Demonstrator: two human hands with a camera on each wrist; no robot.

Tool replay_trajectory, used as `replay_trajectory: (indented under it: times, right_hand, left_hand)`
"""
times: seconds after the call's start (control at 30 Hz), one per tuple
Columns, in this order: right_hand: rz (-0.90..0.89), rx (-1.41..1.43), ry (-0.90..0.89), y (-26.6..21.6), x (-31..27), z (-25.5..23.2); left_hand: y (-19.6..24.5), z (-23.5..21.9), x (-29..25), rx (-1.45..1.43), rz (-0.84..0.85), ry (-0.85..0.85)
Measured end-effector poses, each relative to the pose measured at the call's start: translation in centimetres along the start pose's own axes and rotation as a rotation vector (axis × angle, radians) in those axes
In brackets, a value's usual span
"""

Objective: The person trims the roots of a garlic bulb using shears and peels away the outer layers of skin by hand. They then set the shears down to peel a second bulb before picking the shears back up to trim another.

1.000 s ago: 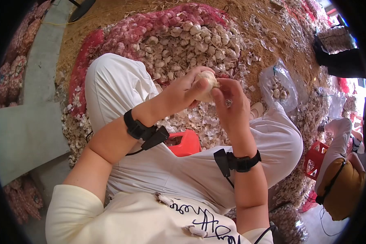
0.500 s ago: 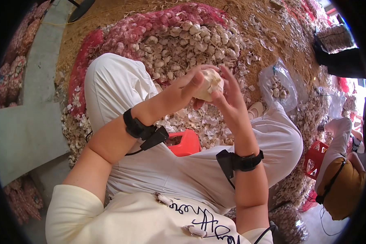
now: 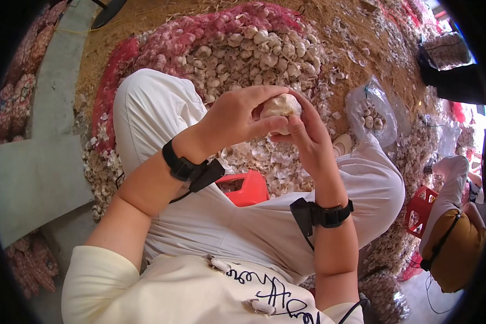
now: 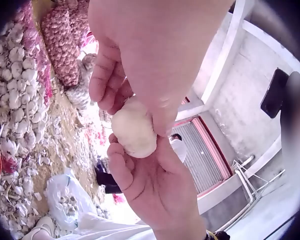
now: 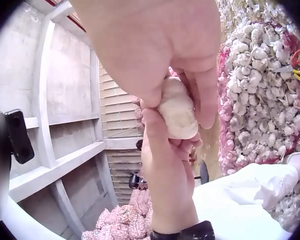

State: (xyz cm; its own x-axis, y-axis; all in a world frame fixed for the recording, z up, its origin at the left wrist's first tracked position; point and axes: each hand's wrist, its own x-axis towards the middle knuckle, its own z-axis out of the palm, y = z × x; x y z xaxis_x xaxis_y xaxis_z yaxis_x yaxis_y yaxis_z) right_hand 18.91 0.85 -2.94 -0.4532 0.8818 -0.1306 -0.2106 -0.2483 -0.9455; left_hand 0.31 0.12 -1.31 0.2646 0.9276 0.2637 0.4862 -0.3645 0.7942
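A pale garlic bulb point(image 3: 282, 105) is held up between both hands, above the person's lap. The left hand point(image 3: 235, 114) grips its left side, with the thumb along the near face. From the other side, the right hand point(image 3: 314, 135) curls its fingers over the bulb and sets its thumb close to the left one. In the left wrist view the smooth, whitish garlic bulb point(image 4: 135, 129) shows between the two palms. The right wrist view has the garlic bulb point(image 5: 178, 111) pinched between thumbs and fingers, its far side partly covered.
Ahead lies a heap of garlic bulbs point(image 3: 264, 51) in opened red netting point(image 3: 167, 38). Scissors point(image 5: 296, 71) rest on the heap. A clear plastic bag point(image 3: 386, 110) with some bulbs sits at right. Garlic skins point(image 3: 259, 162) and a red stool point(image 3: 251, 189) are between the legs.
The bulb has been turned in the hands. The left thumb lifted off it half a second ago and now lies on it again, beside the right thumb.
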Motion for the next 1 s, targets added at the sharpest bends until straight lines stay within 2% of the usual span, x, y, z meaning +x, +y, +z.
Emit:
replay_trajectory:
  times: [0.1,0.17,0.27,0.33,0.47,0.53,0.63,0.7,0.8,0.9,0.93,1.0]
  right_hand:
    - [0.007,0.015,0.017,0.0,0.0,-0.2]
    - [0.070,-0.117,-0.018,-0.2,-0.2,-0.5]
    - [0.116,-0.170,-0.009,-0.5,-0.2,-0.7]
    - [0.093,-0.195,-0.007,-0.6,-0.5,-0.7]
    - [-0.002,-0.176,0.011,-0.7,-0.5,-0.3]
    - [0.032,-0.169,0.011,-1.4,-0.5,-0.1]
    - [0.056,-0.170,0.016,-1.4,-0.4,-0.4]
    - [0.048,-0.179,0.020,-1.4,-0.3,-0.6]
    - [0.012,-0.201,0.046,-1.2,-0.3,-0.6]
    - [-0.020,-0.196,0.041,-0.8,-0.3,-0.8]
    - [-0.021,-0.195,0.035,-0.7,-0.2,-0.8]
    - [-0.023,-0.194,0.028,-0.8,-0.2,-0.8]
  left_hand:
    - [0.8,-0.3,0.2,0.088,0.009,-0.040]
    - [0.3,0.1,0.0,0.094,0.018,-0.035]
    - [0.0,0.3,0.0,0.092,0.046,-0.025]
    - [-0.1,0.4,0.0,0.083,0.065,-0.019]
    - [-0.6,0.5,-0.2,0.001,-0.029,0.009]
    - [-0.5,0.3,-0.2,-0.010,-0.064,0.019]
    - [-0.2,-0.3,-0.1,0.035,0.019,0.022]
    - [0.0,-0.2,0.1,0.171,0.167,0.088]
    - [-0.7,0.1,0.0,0.031,0.154,0.083]
    - [-1.1,0.2,0.2,0.012,0.164,0.112]
    - [-1.0,0.3,0.1,0.012,0.163,0.112]
    - [-0.4,0.4,-0.1,-0.058,-0.022,0.130]
